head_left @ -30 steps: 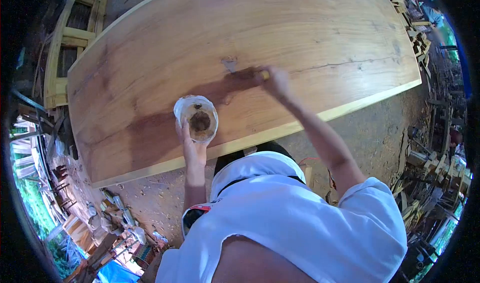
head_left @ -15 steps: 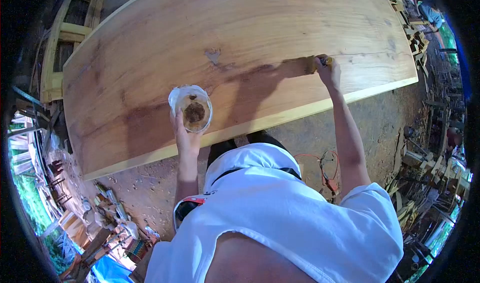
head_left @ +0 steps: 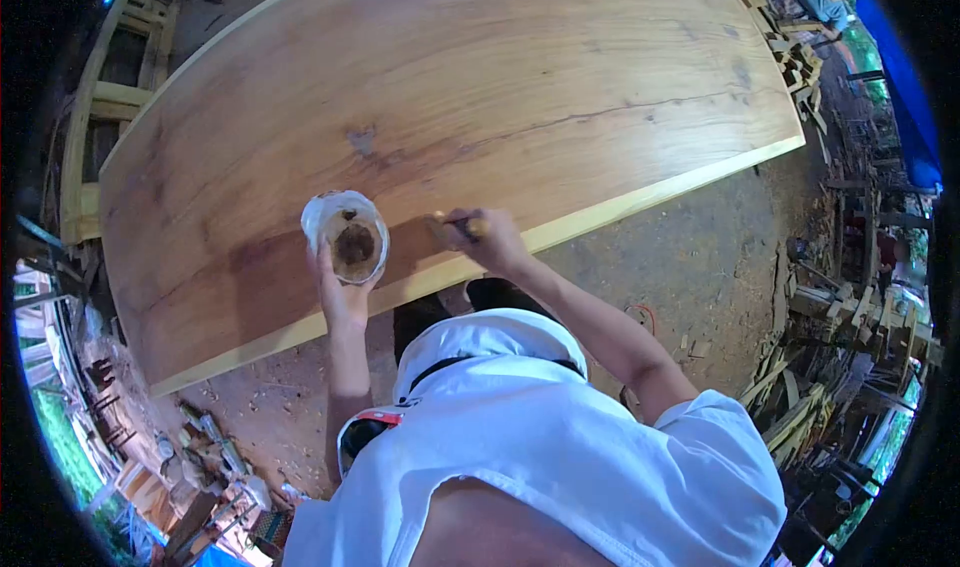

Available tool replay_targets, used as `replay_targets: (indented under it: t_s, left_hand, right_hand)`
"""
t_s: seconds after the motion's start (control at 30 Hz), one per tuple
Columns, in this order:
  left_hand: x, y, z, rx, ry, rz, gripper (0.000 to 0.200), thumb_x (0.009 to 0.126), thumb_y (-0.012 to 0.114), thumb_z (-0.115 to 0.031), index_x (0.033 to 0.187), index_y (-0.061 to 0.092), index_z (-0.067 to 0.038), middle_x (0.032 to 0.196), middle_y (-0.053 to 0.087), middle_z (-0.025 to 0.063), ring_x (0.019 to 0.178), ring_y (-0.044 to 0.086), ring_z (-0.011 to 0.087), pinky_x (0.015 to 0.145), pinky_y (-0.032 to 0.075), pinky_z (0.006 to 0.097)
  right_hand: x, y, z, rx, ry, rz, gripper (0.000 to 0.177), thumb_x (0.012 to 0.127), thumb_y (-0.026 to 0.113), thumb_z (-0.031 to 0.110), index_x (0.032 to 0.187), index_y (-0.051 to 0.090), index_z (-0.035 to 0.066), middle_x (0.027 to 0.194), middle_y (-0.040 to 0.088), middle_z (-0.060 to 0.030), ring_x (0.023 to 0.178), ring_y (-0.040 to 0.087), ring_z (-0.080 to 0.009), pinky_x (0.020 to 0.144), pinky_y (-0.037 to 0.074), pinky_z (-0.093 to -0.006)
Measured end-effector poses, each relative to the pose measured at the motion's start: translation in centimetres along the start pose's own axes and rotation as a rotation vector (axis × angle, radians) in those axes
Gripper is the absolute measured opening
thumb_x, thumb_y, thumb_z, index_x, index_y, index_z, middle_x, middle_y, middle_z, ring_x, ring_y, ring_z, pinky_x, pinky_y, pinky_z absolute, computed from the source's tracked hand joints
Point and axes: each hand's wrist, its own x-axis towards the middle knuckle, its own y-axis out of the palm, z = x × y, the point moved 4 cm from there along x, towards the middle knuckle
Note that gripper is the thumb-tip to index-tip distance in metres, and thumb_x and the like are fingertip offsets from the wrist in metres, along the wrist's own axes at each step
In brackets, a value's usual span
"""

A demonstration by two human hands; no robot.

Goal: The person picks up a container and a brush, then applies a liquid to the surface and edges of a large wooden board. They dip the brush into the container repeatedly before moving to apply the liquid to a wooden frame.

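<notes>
A large wooden tabletop (head_left: 580, 77) with dark grain lines and a pale front edge stretches out before me. My left hand (head_left: 343, 302) is closed around a whitish plastic tub (head_left: 316, 225), tilted so that the brown residue inside shows; it is held over the front left part of the wood. To its right, close over the wood near the front edge, my right hand (head_left: 495, 244) grips a paintbrush (head_left: 440, 229). The bristle end points left toward the tub, and my fingers cover part of the handle.
A wooden frame (head_left: 78, 157) stands at the left. Scrap wood (head_left: 800, 392) is heaped along the right, and more offcuts (head_left: 785, 57) lie beyond the tabletop's right end. Another person (head_left: 822, 9) is at the far upper right. Assorted clutter (head_left: 215, 442) covers the lower left ground.
My right hand has swept left with the brush, from the right part of the tabletop to near the tub. The whole view has shifted a little; my left hand still holds the tub.
</notes>
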Motion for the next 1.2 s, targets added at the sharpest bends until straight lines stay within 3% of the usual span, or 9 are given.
replay_targets:
  t_s: [0.17,0.3,0.4,0.47,0.6,0.77,0.93,1.03,1.2]
  left_hand:
    - [-0.9,2.0,1.5,-0.027,-0.039,-0.08,0.06,0.086,0.054,-0.052,0.137,0.032,-0.028,0.142,0.034,0.0045,0.128,0.038,0.0297,0.098,0.032,0.0602]
    - [-1.3,1.8,2.5,-0.045,-0.039,-0.024,0.06,0.086,0.055,-0.05,0.137,0.031,-0.027,0.142,0.033,0.0064,0.128,0.037,0.0319,0.097,0.034,0.0609]
    - [-2.0,1.8,2.0,-0.043,-0.035,-0.008,0.061,0.086,0.055,-0.049,0.138,0.03,-0.027,0.143,0.032,0.0076,0.128,0.037,0.0331,0.096,0.036,0.0615]
    - [-2.2,1.5,1.1,0.02,0.001,-0.057,0.063,0.086,0.055,-0.049,0.139,0.03,-0.025,0.142,0.032,0.0079,0.128,0.037,0.0327,0.096,0.036,0.0623]
    - [-2.2,0.3,-0.2,0.027,0.028,-0.051,0.063,0.086,0.055,-0.049,0.139,0.03,-0.024,0.142,0.033,0.0079,0.128,0.037,0.0323,0.096,0.036,0.0624]
    - [-2.6,-1.5,-1.2,0.017,0.046,-0.029,0.063,0.086,0.057,-0.049,0.138,0.031,-0.026,0.142,0.032,0.0075,0.129,0.036,0.0321,0.096,0.035,0.0628]
    - [-2.9,-2.0,0.6,0.041,-0.013,-0.049,0.064,0.084,0.058,-0.05,0.137,0.031,-0.027,0.142,0.031,0.0068,0.128,0.036,0.0324,0.094,0.037,0.0635]
    - [-3.5,-1.9,1.1,0.066,-0.015,-0.057,0.064,0.084,0.059,-0.05,0.137,0.03,-0.028,0.141,0.03,0.0062,0.128,0.035,0.0324,0.092,0.038,0.0642]
    - [-3.9,-1.7,1.0,0.053,-0.019,-0.014,0.062,0.086,0.057,-0.044,0.138,0.027,-0.028,0.14,0.029,0.0053,0.13,0.03,0.0281,0.091,0.039,0.0609]
  right_hand:
    - [-4.5,-9.9,-11.4,0.231,0.374,-0.208,0.013,0.084,0.062,0.01,0.094,0.067,0.004,0.075,0.067,-0.0067,0.067,0.062,-0.0131,0.062,0.05,-0.0295]
    - [-7.1,-16.7,-13.3,-0.094,0.433,-0.315,0.015,0.083,0.065,0.015,0.093,0.066,0.004,0.075,0.066,-0.0127,0.065,0.063,-0.0212,0.061,0.05,-0.033]
    - [-7.6,-16.2,-10.4,-0.569,0.164,-0.379,0.017,0.079,0.066,0.014,0.093,0.065,0.005,0.076,0.063,-0.0149,0.068,0.063,-0.0304,0.061,0.05,-0.0389]
    - [-7.5,-11.7,-8.6,-0.598,0.128,-0.147,0.018,0.074,0.065,0.01,0.092,0.064,0.006,0.078,0.061,-0.0146,0.072,0.062,-0.0349,0.061,0.05,-0.0436]
    - [-6.5,-2.7,-2.3,-0.338,-0.035,-0.089,0.011,0.075,0.065,0.009,0.085,0.063,0.008,0.075,0.061,-0.0125,0.069,0.062,-0.0328,0.061,0.05,-0.0404]
    - [-5.1,1.8,1.9,0.071,0.05,0.037,0.019,0.08,0.065,0.014,0.095,0.066,0.005,0.086,0.066,-0.0162,0.078,0.065,-0.0305,0.068,0.051,-0.035]
    - [-7.8,-7.2,-8.9,0.235,0.458,-0.179,0.016,0.087,0.062,0.015,0.098,0.067,0.004,0.083,0.068,-0.0047,0.071,0.059,-0.0104,0.066,0.049,-0.0274]
    - [-9.4,-14.6,-12.7,0.059,0.452,-0.375,0.016,0.086,0.063,0.018,0.094,0.068,0.004,0.076,0.067,-0.0044,0.066,0.059,-0.0089,0.061,0.048,-0.026]
    - [-7.4,-15.1,-11.1,-0.448,0.315,-0.441,0.018,0.081,0.067,0.02,0.093,0.066,0.006,0.082,0.068,-0.014,0.075,0.067,-0.0288,0.068,0.052,-0.0356]
